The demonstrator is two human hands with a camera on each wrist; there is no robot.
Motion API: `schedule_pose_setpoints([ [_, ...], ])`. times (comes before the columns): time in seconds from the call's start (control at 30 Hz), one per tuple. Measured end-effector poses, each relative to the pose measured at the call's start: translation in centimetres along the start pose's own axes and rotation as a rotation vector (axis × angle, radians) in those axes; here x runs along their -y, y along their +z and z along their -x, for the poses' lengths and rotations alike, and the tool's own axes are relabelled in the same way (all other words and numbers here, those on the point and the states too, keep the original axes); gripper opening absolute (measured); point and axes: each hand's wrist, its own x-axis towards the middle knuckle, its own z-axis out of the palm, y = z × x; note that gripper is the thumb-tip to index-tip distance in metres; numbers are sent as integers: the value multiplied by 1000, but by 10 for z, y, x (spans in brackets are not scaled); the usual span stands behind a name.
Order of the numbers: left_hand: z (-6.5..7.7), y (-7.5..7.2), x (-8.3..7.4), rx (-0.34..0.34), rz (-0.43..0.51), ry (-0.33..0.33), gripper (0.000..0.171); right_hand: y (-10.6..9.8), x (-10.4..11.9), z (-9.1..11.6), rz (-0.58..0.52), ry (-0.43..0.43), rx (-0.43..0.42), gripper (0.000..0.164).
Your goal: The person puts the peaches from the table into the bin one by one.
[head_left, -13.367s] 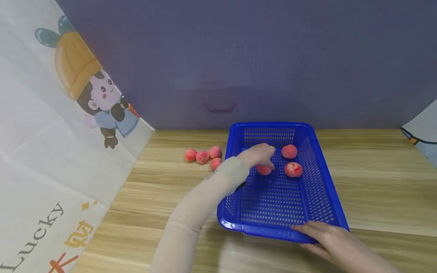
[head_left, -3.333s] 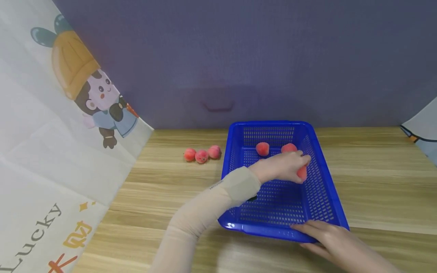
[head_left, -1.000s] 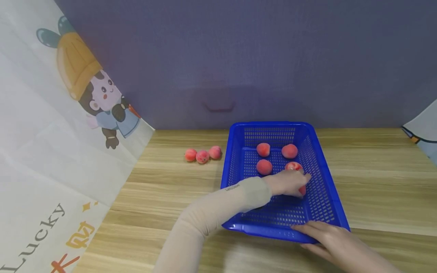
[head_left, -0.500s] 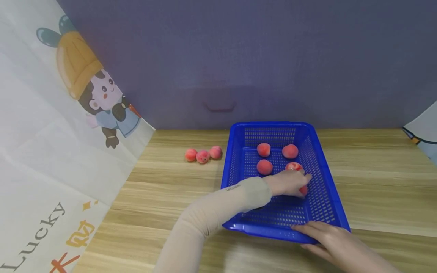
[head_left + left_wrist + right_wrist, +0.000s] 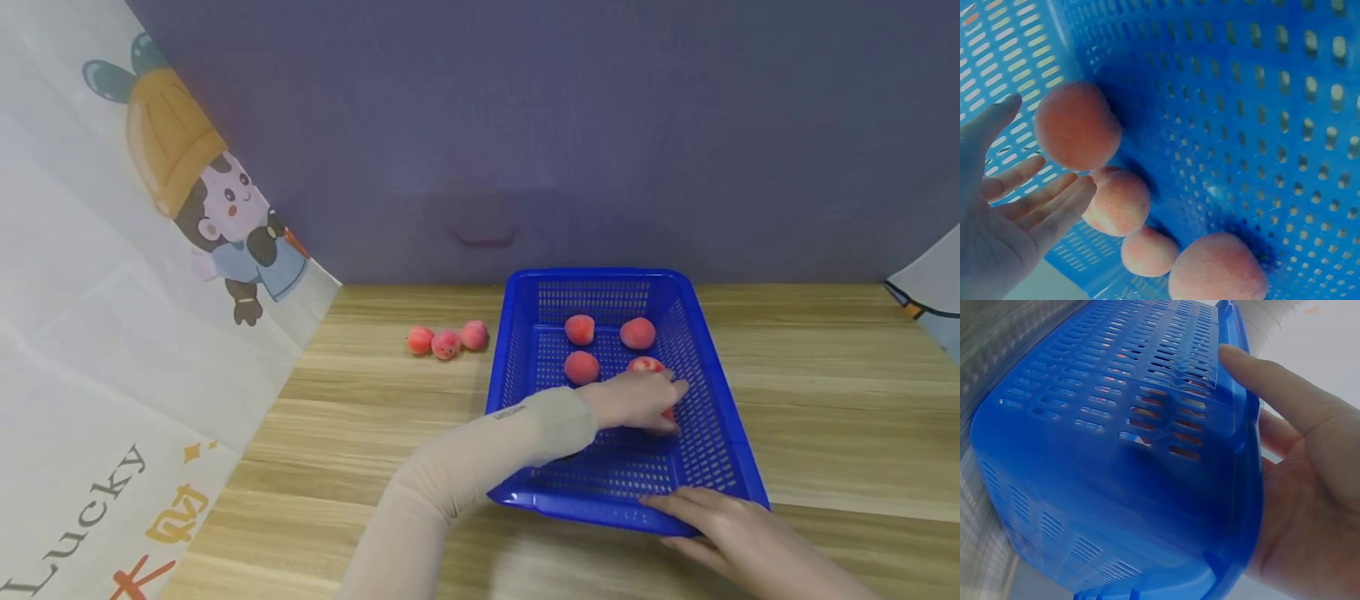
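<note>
My left hand [image 5: 636, 398] reaches into a blue plastic basket [image 5: 501, 350], over a peach [image 5: 663, 422] near the right wall. In the left wrist view its fingers are extended and spread, apart from the nearest peach [image 5: 1077, 125]. The basket also holds other peaches: two at the back [image 5: 580, 329], one at middle left [image 5: 582, 367] and a mottled one [image 5: 646, 365], partly hidden by my hand. My right hand [image 5: 716, 523] grips the basket's near right rim, its thumb [image 5: 1241, 365] on the outer wall.
Three smaller reddish fruits [image 5: 446, 344] lie in a cluster on the wooden table [image 5: 360, 433], left of the basket. A dark panel [image 5: 420, 142] stands behind the table. A white printed cloth [image 5: 172, 350] hangs at the left.
The left hand has carried a fruit to the right side of the basket and opened its fingers from it. One fruit fewer lies on the table. The right hand has stayed put.
</note>
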Motion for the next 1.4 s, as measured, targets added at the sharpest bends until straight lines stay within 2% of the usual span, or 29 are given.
schedule_pose_setpoints([
  [0.07, 1, -3, 0, -2, -14, -1, 53, 0, 0, 0, 6, 2, -8, 32],
  [0.2, 3, -9, -1, -3, -31, -3, 51, 0, 1, 0, -1, 36, 29, 33],
  [0.43, 10, -22, -3, 38, -25, -12, 48, -2, 1, -1, -12, 69, 72, 33],
  [0.6, 20, -34, -6, 53, -67, -1, 44, -3, 2, -3, -22, 84, 89, 32],
  [0.73, 30, -43, -6, 41, -95, -2, 44, -5, 3, -4, -40, 121, 138, 31],
  [1.03, 50, -58, 2, 14, -92, -33, 43, -8, 3, -5, -75, 176, 216, 32],
  [1.23, 64, -63, 9, -8, -99, -33, 42, -6, 2, -5, -47, 113, 146, 31],
  [1.4, 78, -66, 17, -82, -90, -30, 36, -5, 0, -4, -49, 87, 128, 32],
])
